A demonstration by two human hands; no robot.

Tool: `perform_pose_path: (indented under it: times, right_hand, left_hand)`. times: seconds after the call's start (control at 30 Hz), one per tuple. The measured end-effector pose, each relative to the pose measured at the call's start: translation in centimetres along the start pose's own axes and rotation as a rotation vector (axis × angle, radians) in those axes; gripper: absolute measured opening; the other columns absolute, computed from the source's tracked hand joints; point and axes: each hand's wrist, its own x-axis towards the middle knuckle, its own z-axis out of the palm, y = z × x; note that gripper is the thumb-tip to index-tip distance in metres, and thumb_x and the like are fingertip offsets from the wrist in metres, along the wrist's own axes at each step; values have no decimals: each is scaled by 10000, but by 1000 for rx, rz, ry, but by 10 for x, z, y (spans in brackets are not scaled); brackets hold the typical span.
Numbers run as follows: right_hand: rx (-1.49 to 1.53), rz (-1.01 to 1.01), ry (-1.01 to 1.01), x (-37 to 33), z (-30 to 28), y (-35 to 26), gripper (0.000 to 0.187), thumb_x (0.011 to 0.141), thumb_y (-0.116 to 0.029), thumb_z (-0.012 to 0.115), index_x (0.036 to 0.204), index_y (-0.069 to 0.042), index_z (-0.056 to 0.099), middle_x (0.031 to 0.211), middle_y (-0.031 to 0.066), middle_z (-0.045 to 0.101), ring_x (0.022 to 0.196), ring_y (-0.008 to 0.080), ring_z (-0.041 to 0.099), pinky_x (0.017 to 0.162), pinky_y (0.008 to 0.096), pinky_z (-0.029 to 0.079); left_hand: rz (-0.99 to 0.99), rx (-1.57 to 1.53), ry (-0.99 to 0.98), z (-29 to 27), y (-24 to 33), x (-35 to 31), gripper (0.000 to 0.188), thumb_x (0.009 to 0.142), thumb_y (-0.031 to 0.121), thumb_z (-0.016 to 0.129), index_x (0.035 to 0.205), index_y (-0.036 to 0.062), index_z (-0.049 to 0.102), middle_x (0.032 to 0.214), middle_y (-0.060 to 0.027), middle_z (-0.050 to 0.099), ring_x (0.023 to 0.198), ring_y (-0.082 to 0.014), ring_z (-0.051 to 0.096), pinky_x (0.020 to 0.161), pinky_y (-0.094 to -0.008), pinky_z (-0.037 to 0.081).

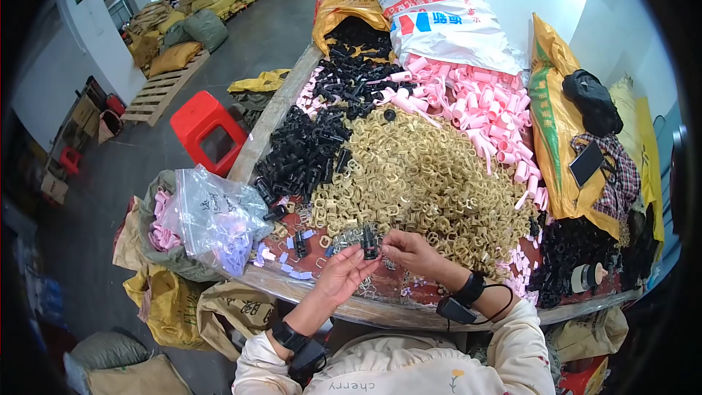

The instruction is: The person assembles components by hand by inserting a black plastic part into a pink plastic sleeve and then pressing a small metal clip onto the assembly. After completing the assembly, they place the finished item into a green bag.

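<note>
My left hand (345, 275) holds a small black plastic part (369, 243) upright between thumb and fingers, above the table's near edge. Close against its right side is my right hand (411, 252), fingertips pinched together; whatever they grip is too small to make out. Just beyond the hands lies a heap of gold-coloured looped pieces (424, 175). Small silver wire clips (349, 237) are scattered behind and below the black part. More black plastic parts (298, 152) are heaped to the left of the gold pieces.
Pink tubular parts (493, 106) spill from a white sack (446, 11) at the back. A clear bag of purple pieces (223, 219) hangs by the left edge. A phone (586, 164) rests on the right. On the floor stands a red stool (208, 132).
</note>
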Motion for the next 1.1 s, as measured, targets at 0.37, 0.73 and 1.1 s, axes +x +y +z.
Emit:
perform_pose_path:
  times: [0.37, 0.73, 1.1]
  right_hand:
    - [294, 148, -105, 0, -4, -7, 115, 847, -139, 499, 871, -29, 522, 720, -24, 521, 634, 35, 454, 521, 178, 379]
    - [430, 171, 96, -1, 5, -9, 64, 820, -83, 502, 769, -44, 501, 649, -36, 480, 559, 32, 418, 492, 171, 337]
    - [144, 105, 129, 3, 7, -39, 87, 819, -90, 522, 753, -42, 493, 620, -55, 431, 544, 28, 382, 475, 183, 314]
  left_hand:
    - [-46, -82, -198, 7, 2, -3, 249, 847, 86, 471, 1069, -28, 463, 1031, -143, 547, 976, -230, 535, 902, -349, 408]
    - [-66, -95, -205, 0, -8, 8, 281, 836, 124, 510, 1084, 0, 464, 1009, -103, 556, 931, -210, 558, 815, -338, 465]
    - [-90, -37, -158, 4, 4, -6, 316, 849, 102, 474, 1141, -6, 419, 1021, -106, 553, 928, -219, 565, 789, -319, 479]
